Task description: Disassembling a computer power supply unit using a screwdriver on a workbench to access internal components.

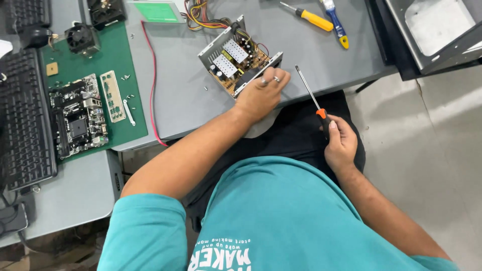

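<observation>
On grey desk: left hand (261,95) grips power supply (237,55); right hand (340,143) clasps screwdriver (314,100).

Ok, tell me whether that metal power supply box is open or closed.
Open: the grey metal power supply box has no cover, exposing circuit board and heatsinks.

No packages, labels, signs or screens.

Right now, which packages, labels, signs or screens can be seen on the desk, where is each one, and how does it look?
Flat panel: top edge of the grey desk, above the green mat; rectangular, green face in a pale grey frame; whether it is a screen or a lid cannot be told.
Printed lettering: on the person's teal shirt, at the bottom of the view; white letters.
No other packages, signs or screens are visible.
</observation>
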